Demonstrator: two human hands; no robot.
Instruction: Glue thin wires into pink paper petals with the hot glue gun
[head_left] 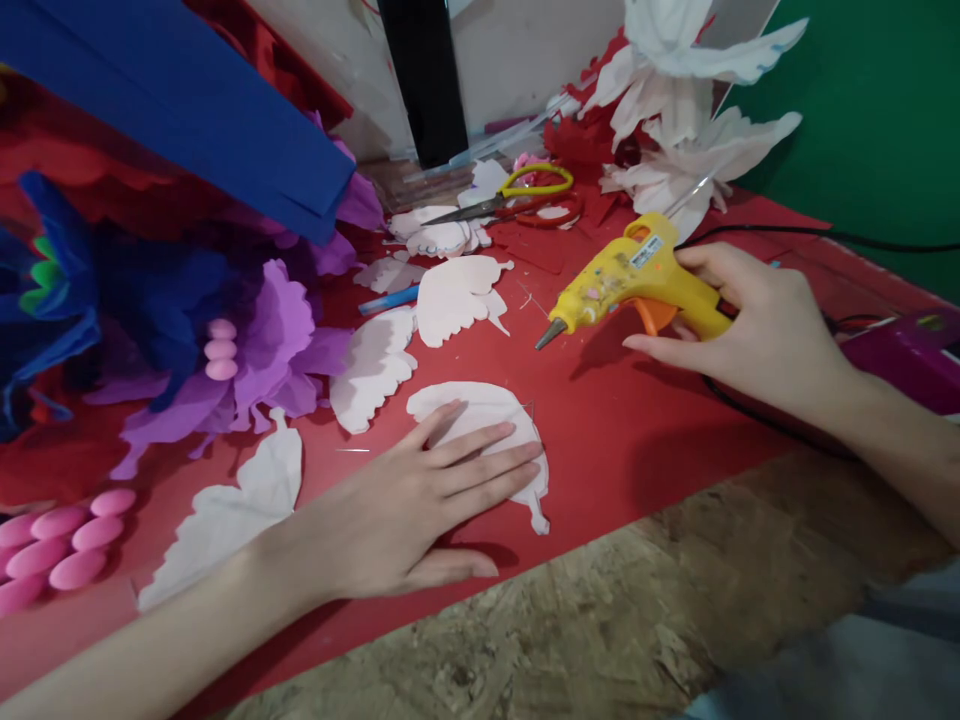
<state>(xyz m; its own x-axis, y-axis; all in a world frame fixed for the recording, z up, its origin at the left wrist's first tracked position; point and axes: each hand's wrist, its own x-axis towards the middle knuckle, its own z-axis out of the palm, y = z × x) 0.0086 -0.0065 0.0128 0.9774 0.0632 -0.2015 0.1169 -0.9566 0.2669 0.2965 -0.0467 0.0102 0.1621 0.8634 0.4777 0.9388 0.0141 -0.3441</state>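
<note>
My left hand (442, 490) lies flat with fingers spread on a white scalloped petal cutout (491, 400), pressing it to the red sheet (600, 470). Part of the petal is hidden under the fingers. To the right, my right hand (765, 330) grips a yellow hot glue gun (622, 275) by its handle. The gun's metal nozzle points down and left, above the red sheet and apart from the petal. Two more white cutouts (457, 298) (375, 370) lie beyond my left hand, and another white cutout (240, 505) is beside my left forearm.
Yellow-and-red-handled scissors (495, 200) rest on white cutouts at the back, near a blue pen (390, 299). Purple flowers (274, 340), blue flowers (67, 280) and pink oval pieces (60, 545) crowd the left. White flowers (675, 140) stand back right, by a black cable (795, 232).
</note>
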